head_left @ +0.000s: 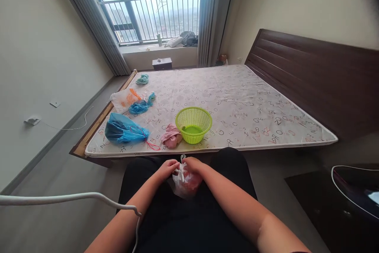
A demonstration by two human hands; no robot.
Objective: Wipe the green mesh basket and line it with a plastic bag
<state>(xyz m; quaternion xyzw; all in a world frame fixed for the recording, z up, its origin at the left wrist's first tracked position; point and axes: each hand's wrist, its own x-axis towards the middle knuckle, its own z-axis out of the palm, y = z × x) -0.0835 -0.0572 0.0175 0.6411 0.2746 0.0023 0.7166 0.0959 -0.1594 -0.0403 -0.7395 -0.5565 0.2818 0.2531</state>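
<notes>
In my lap sits a translucent plastic bag (pixel 186 185) with something reddish inside. My left hand (pixel 169 168) pinches the gathered top of the bag from the left. My right hand (pixel 193 164) is closed on the same gathered top from the right, and its fingertips are partly hidden. A small white loop of the bag sticks up between the hands. Just beyond them, on the mattress, stand a lime-green plastic basket (pixel 194 138) and a crumpled pink cloth (pixel 171 136).
A tied blue plastic bag (pixel 124 128), a smaller blue bag (pixel 140 106), a white bag with orange print (pixel 122 99) and a teal bundle (pixel 142 79) lie along the left of the mattress (pixel 237 103). A white cable (pixel 74 197) crosses at left. The headboard (pixel 314 75) stands right.
</notes>
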